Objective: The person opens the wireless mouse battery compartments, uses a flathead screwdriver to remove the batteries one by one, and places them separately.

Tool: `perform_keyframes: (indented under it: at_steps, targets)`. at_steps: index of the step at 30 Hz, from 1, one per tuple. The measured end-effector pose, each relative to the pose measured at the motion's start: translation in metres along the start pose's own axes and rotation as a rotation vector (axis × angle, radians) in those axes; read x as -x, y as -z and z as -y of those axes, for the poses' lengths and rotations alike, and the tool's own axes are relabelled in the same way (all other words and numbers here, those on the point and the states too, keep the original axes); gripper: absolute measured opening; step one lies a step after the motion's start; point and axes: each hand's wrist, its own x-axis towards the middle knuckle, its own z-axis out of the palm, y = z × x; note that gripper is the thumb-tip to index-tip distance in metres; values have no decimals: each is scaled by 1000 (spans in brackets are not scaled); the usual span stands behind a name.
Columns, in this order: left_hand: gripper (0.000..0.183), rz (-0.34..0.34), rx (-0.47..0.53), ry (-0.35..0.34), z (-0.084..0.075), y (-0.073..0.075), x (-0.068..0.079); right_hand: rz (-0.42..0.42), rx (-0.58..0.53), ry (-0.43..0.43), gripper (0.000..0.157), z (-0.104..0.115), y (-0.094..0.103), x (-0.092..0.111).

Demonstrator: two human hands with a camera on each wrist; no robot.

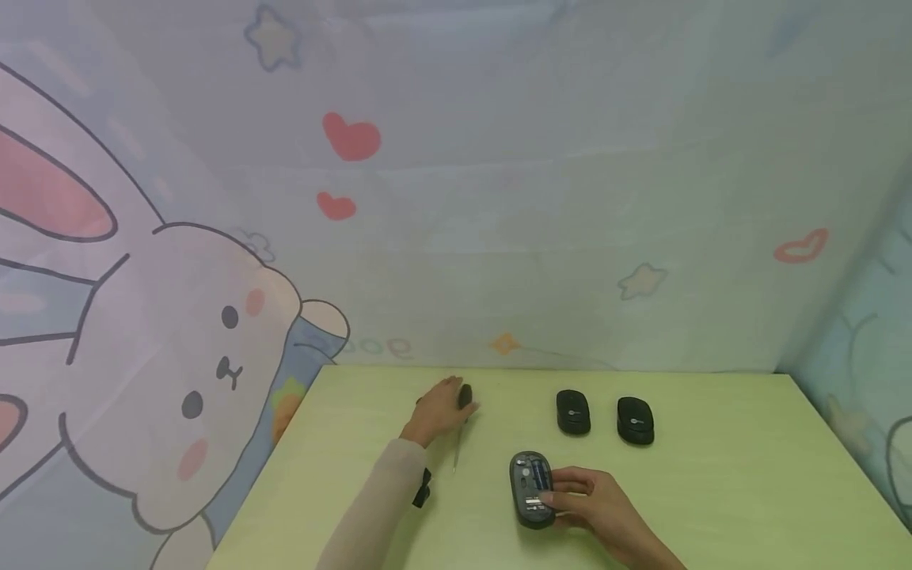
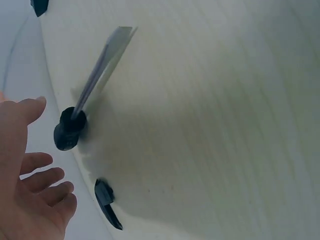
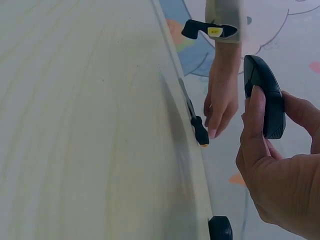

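Note:
My right hand (image 1: 594,507) holds a black computer mouse (image 1: 526,507) by its side, underside up, thumb on top and fingers behind. Its battery bay lies uncovered, with what looks like a dark blue battery (image 1: 539,475) inside. At the table's back left, my left hand (image 1: 436,413) hovers beside a screwdriver (image 1: 465,394) with a black handle and metal shaft. In the left wrist view the fingers (image 2: 45,180) are spread and loosely bent, apart from the screwdriver's handle (image 2: 70,131). A small curved black piece (image 2: 105,197) lies near that hand, mostly hidden in the head view.
Two more black mice stand toward the back right, one mouse (image 1: 573,412) left of the other mouse (image 1: 635,420). The pale yellow-green table (image 1: 741,475) ends at a cloth backdrop (image 1: 499,261) printed with a rabbit, hearts and stars. A black strap (image 1: 422,489) circles the left wrist.

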Motion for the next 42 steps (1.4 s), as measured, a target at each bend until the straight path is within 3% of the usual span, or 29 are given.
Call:
perform_keyframes:
  at_steps: [10, 21, 42]
  targets:
    - [66, 3, -6, 5, 10, -11, 1, -6, -25, -4, 66, 0, 1, 0]
    - [61, -33, -17, 14, 5, -15, -6, -19, -26, -12, 69, -2, 2, -1]
    - [46, -69, 83, 39, -1, -17, -14, -8, -33, 19, 67, 3, 9, 2]
